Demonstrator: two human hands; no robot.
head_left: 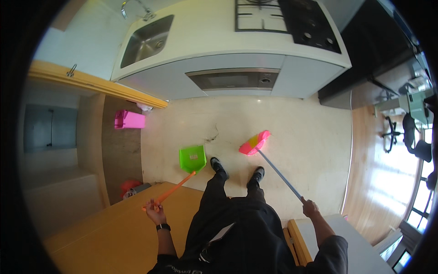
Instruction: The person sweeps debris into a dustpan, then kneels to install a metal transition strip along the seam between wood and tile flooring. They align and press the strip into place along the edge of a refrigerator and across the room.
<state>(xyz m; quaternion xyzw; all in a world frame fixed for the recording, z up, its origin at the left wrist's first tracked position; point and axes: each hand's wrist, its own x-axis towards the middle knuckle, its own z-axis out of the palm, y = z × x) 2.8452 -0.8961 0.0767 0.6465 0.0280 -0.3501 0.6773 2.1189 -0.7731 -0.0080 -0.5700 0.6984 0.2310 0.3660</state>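
Observation:
My left hand (155, 212) is closed around the orange handle of a green dustpan (192, 159), which rests on the floor to the left of my feet. In my right hand (311, 208) is the grey-blue stick of a broom (280, 174), slanting up and left to its head. The pink and yellow broom head (254, 143) is on the floor ahead of my right shoe. A small pile of dark hair-like debris (211, 137) lies on the pale floor, beyond the dustpan and left of the broom head.
A counter (200, 45) with a sink (148, 42), a stove (287, 23) and a built-in oven (234, 79) runs along the far side. An orange-yellow door (118, 214) stands at my left. Beyond the doorway sits a pink bin (130, 119). A white cabinet (326, 233) is near my right arm.

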